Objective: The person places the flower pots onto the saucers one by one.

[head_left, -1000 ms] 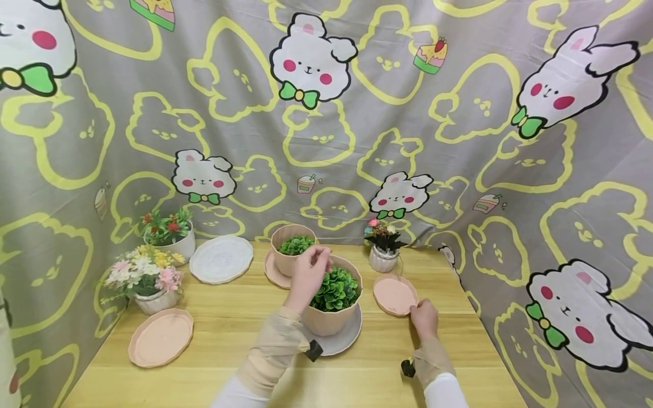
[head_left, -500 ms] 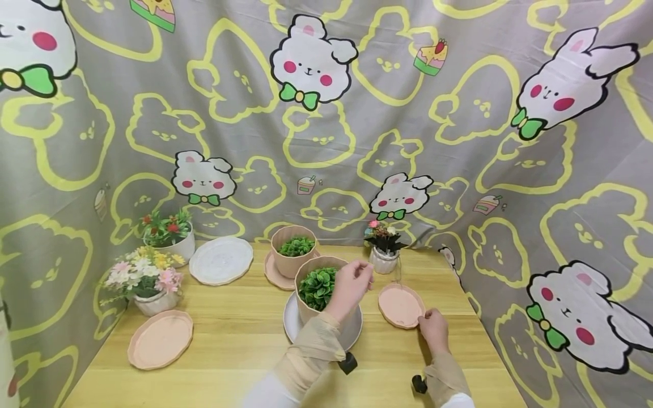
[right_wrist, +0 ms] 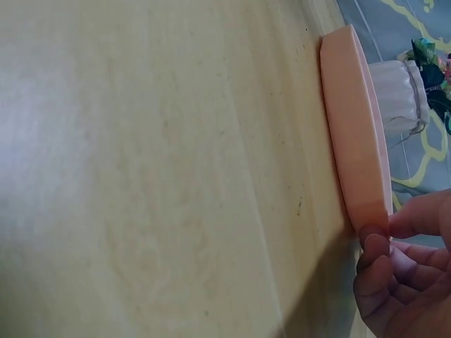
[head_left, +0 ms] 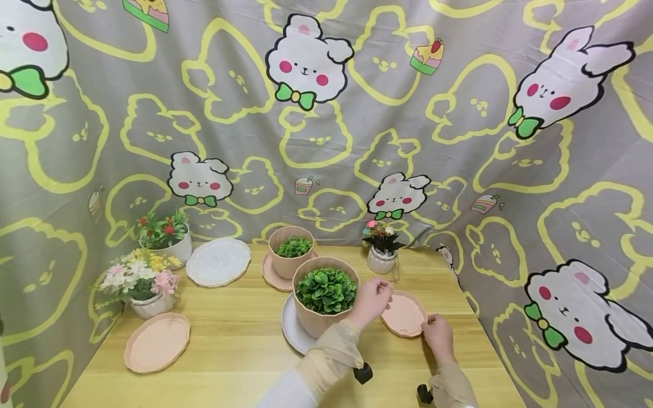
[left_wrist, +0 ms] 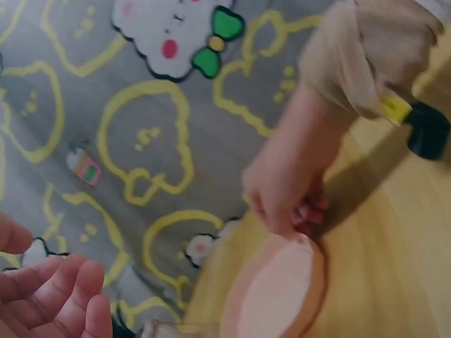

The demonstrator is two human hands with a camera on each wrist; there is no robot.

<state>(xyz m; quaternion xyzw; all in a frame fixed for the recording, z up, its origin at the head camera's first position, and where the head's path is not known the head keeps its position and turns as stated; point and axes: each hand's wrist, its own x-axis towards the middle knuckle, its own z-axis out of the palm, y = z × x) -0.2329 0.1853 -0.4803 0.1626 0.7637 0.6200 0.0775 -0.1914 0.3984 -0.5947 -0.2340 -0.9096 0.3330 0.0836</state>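
Note:
My right hand (head_left: 437,337) pinches the near right rim of a small pink plant saucer (head_left: 405,315), which lies on the table. In the right wrist view, thumb and fingertips close on the rim of this pink saucer (right_wrist: 354,127). My left hand (head_left: 372,301) hovers over the saucer's left edge with fingers loosely bent and nothing in them, as the left hand (left_wrist: 53,296) in its own wrist view shows too. Left of it a large peach pot (head_left: 321,326) with a leafy green plant (head_left: 327,290) stands on a grey-white saucer (head_left: 292,326), partly hidden by the left arm.
A smaller peach pot (head_left: 289,266) stands behind on a pink saucer (head_left: 270,276). A little white flower pot (head_left: 381,260) stands at the back right. On the left are a white saucer (head_left: 218,262), a pink saucer (head_left: 157,343) and two flower pots. Patterned cloth (head_left: 326,136) hangs around the table.
My left hand has moved right, from above the large pot's plant to the pink saucer's left side. My right hand has drawn the small pink saucer slightly nearer and to the right.

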